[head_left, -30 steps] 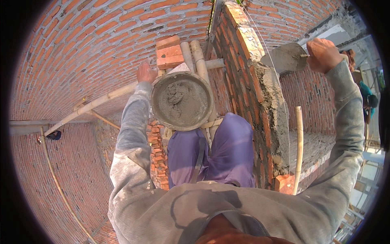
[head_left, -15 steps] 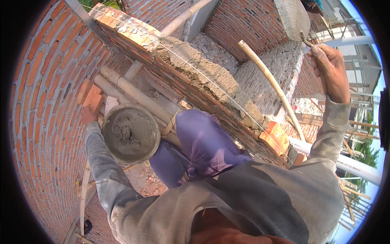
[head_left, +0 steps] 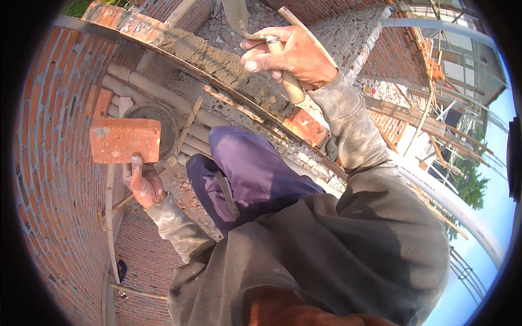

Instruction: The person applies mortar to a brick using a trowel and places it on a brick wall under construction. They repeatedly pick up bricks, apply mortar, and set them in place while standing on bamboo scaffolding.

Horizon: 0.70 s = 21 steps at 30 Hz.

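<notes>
My left hand (head_left: 144, 182) grips an orange-red brick (head_left: 125, 140) by its lower edge and holds it up, broad side in view. Behind that brick, a round tub of wet mortar (head_left: 175, 133) is partly hidden. A masonry trowel (head_left: 292, 87) is in my right hand (head_left: 296, 54), fingers wrapped around its wooden handle. Its grey blade points up and away, over the far side of a low brick wall (head_left: 190, 79). Along the top of this wall lies a thick bed of mortar (head_left: 217, 61). One brick (head_left: 305, 126) sits at the near right end of the mortar.
More bricks (head_left: 99, 103) stand beside the tub, against a tall brick wall (head_left: 60, 152) on the left. Bamboo poles (head_left: 152, 89) run between the two walls, near my knees. To the right are a white pipe (head_left: 451, 204) and a timber framework.
My left hand has lifted a brick from beside the tub and brought it nearer. My right hand has swung leftward with the trowel, over the low wall. The view has shifted.
</notes>
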Available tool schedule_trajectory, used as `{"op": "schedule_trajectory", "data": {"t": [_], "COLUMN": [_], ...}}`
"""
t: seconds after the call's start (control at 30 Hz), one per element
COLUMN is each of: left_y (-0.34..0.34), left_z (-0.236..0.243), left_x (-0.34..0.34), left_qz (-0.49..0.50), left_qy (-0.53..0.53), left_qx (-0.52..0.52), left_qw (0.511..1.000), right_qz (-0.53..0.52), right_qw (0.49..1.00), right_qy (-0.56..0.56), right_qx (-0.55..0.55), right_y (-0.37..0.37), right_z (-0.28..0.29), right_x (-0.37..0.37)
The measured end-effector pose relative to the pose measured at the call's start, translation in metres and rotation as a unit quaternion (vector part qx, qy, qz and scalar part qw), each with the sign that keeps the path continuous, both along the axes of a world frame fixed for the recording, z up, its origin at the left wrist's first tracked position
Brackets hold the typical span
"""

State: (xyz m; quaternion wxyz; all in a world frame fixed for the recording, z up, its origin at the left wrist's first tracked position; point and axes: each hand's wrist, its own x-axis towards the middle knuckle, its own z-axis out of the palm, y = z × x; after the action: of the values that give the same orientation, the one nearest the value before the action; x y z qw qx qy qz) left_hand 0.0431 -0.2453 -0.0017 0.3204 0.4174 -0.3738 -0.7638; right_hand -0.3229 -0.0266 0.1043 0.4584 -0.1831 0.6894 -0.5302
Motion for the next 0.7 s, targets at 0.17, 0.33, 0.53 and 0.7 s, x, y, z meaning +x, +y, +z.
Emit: {"op": "schedule_trajectory", "data": {"t": [0.17, 0.33, 0.53, 0.7], "left_y": [0.119, 0.181, 0.245, 0.261], "left_z": [0.104, 0.182, 0.181, 0.112], "left_x": [-0.094, -0.154, -0.163, -0.103], "left_qz": [-0.093, -0.156, -0.209, -0.04], "left_qy": [0.05, 0.047, -0.031, -0.057], "left_qx": [0.107, 0.123, 0.121, 0.393], "left_qw": [0.989, 0.979, 0.97, 0.917], "right_qz": [0.042, 0.053, 0.028, 0.016], "right_qw": [0.995, 0.987, 0.985, 0.98], "right_qy": [-0.085, 0.064, -0.031, -0.005], "right_qx": [0.022, 0.139, 0.168, 0.198], "right_y": [0.002, 0.035, 0.096, 0.114], "right_z": [0.071, 0.131, 0.134, 0.081], "right_x": [0.034, 0.009, -0.027, -0.04]}}
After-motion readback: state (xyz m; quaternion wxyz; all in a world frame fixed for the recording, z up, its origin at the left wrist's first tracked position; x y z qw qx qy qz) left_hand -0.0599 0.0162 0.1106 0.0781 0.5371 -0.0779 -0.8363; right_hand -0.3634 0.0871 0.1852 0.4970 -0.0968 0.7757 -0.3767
